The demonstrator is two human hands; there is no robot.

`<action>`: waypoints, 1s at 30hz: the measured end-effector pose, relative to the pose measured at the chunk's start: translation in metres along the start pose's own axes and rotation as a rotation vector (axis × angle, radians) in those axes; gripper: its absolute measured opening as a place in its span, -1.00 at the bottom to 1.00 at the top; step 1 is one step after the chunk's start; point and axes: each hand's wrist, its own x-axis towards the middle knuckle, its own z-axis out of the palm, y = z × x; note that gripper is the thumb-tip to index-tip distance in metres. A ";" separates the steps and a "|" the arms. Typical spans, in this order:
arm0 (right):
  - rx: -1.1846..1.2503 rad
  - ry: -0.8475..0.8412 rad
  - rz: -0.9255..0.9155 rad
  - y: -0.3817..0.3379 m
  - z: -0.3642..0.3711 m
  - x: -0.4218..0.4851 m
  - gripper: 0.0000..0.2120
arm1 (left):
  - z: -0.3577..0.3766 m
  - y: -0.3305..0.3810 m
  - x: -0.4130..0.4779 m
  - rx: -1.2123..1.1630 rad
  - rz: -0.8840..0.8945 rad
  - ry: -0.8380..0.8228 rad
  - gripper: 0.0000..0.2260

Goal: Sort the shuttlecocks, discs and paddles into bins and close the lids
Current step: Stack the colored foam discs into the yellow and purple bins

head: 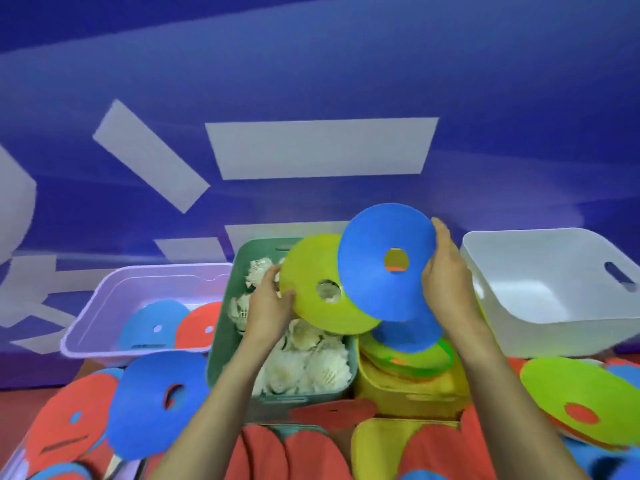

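Sorting discs, your left hand [268,303] grips a green disc [311,296], your right hand [446,282] a blue disc [374,271]; next, likely lower both into the yellow bin [384,389].

The white bin [568,336] seems open and unblocked, while held discs [374,289] overhang the yellow bin's [408,393] mouth.

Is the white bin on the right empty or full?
Empty as far as visible: the white bin shows only bare floor and walls.
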 end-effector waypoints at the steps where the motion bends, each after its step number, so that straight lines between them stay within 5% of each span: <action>1: 0.008 -0.005 0.004 0.009 -0.008 0.005 -0.42 | 0.012 0.005 -0.002 0.109 0.003 -0.012 -0.55; 7: -0.005 0.002 0.054 0.064 -0.016 0.032 -0.40 | 0.055 0.035 0.001 0.209 -0.044 -0.141 -0.56; 12: 0.008 -0.044 0.067 0.097 -0.009 0.042 -0.40 | 0.101 0.037 -0.003 0.641 0.099 -0.366 -0.57; 19: -0.132 -0.388 0.064 0.124 0.026 0.045 -0.33 | 0.150 0.016 -0.010 1.055 0.247 -0.477 -0.63; 30: -0.171 -0.440 -0.100 0.093 0.029 0.022 -0.51 | 0.116 0.011 -0.020 0.565 0.433 -0.199 -0.73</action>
